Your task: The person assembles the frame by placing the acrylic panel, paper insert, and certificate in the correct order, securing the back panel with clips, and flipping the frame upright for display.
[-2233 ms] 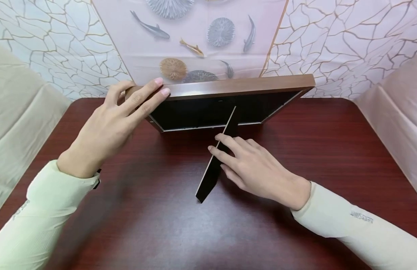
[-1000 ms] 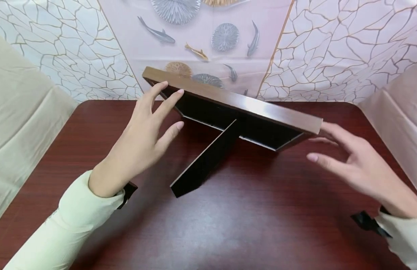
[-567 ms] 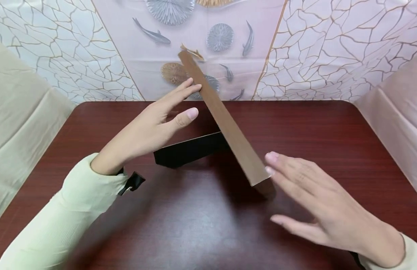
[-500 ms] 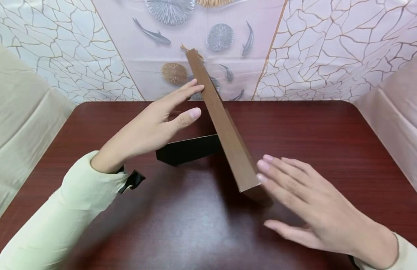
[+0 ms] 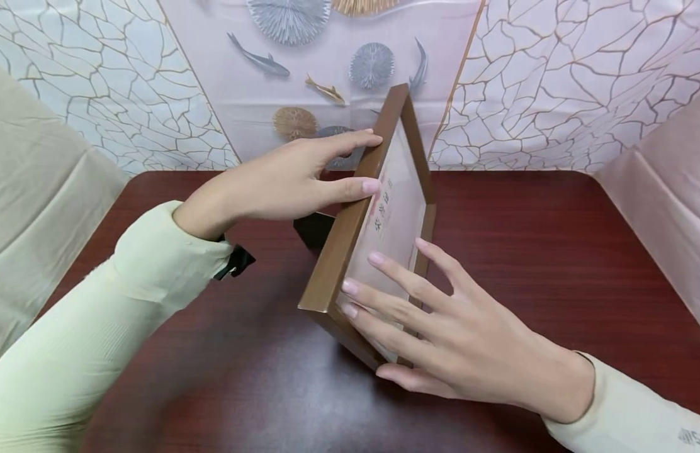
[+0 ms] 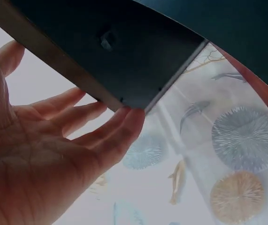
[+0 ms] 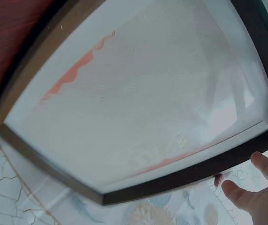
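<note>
A brown wooden picture frame [image 5: 345,236] stands on the dark red table, its front turned to the right. Behind its glass is a pale sheet [image 5: 398,220] with dark printed characters and a red border mark. The black easel leg [image 5: 313,231] sticks out behind, partly hidden by my left hand. My left hand [image 5: 276,179] rests on the top edge with thumb and fingertips; in the left wrist view its extended fingers meet the rim beside the black backing [image 6: 77,37]. My right hand [image 5: 463,340] has its fingers spread across the near part of the frame's front.
The table [image 5: 525,251] extends on both sides of the frame. A patterned cloth backdrop [image 5: 531,82] with fish and round motifs hangs behind it. Beige fabric [image 5: 38,189] lines the left side, and pale fabric [image 5: 661,195] the right.
The frame has swung round from its back facing me to its front facing right. My right hand has left the easel leg and passed around the frame's end to its front; my left stays on top.
</note>
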The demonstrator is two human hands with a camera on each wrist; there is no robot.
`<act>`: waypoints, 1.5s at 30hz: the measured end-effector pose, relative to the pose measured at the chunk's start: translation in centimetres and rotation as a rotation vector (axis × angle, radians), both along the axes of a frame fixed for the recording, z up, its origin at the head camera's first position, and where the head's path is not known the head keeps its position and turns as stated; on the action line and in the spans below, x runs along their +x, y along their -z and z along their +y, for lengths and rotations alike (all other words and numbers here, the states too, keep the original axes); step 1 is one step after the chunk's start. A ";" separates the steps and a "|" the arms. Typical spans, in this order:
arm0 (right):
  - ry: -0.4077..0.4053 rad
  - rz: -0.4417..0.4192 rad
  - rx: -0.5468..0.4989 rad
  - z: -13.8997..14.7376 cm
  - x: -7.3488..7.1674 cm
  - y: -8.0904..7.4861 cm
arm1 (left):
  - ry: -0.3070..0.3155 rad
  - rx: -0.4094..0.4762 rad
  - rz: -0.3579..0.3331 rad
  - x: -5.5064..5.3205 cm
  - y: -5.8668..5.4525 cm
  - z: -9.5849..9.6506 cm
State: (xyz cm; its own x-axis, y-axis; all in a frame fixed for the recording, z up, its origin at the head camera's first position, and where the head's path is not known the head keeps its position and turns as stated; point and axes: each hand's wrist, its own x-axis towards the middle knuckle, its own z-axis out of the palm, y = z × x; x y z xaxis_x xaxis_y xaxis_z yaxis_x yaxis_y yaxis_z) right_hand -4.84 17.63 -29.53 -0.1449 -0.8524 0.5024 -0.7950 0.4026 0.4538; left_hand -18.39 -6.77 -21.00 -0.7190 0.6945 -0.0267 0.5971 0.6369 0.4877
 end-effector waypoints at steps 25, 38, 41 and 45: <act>0.269 -0.405 -0.292 4.3 -18.8 -4.3 | 0.045 -0.016 0.946 10.9 15.0 -1.4; 0.353 -0.288 -0.339 9.7 -15.2 -2.5 | -0.014 -0.079 0.948 9.5 4.4 -6.2; 0.341 -0.242 -0.281 10.9 -14.0 -2.1 | -0.017 -0.037 0.914 7.3 4.5 -7.5; 0.343 -0.183 -0.205 11.9 -12.9 -1.9 | 0.006 -0.029 0.852 4.4 4.3 -8.8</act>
